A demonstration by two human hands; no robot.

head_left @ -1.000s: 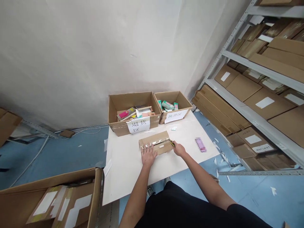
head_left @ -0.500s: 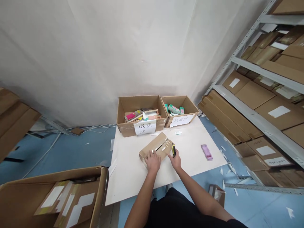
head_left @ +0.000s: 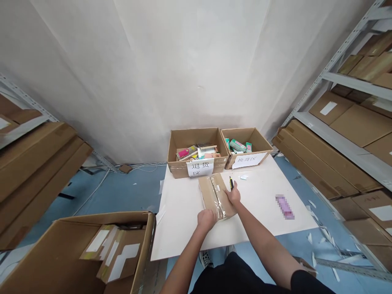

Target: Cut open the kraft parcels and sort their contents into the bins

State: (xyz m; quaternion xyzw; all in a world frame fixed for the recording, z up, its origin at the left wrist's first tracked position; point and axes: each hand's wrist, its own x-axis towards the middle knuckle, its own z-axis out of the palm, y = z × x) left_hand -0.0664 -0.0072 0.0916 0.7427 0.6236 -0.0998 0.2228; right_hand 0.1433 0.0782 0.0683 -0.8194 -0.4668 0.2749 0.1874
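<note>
A taped cardboard box (head_left: 211,192) lies on the white table (head_left: 180,232), a dark slit-like line running along the clear tape on its top. My left hand (head_left: 206,219) is closed on the near left corner of this box, its fingertips hidden. My right hand (head_left: 234,195) rests against the box's right side, with a black and yellow utility knife (head_left: 231,183) held upright in its grip. Whether the knife's blade is out cannot be made out.
Behind stand two open cartons with handwritten signs, the left carton (head_left: 180,168) and the right carton (head_left: 260,147), both holding small packages. A blurred purple item (head_left: 284,207) lies at right. A large carton (head_left: 150,232) of parcels is at lower left. Loaded shelves (head_left: 346,79) flank the right.
The box has been turned so its tape line now points toward me. My left hand has gone from lying on its top to gripping its near left corner. The view has swung left.
</note>
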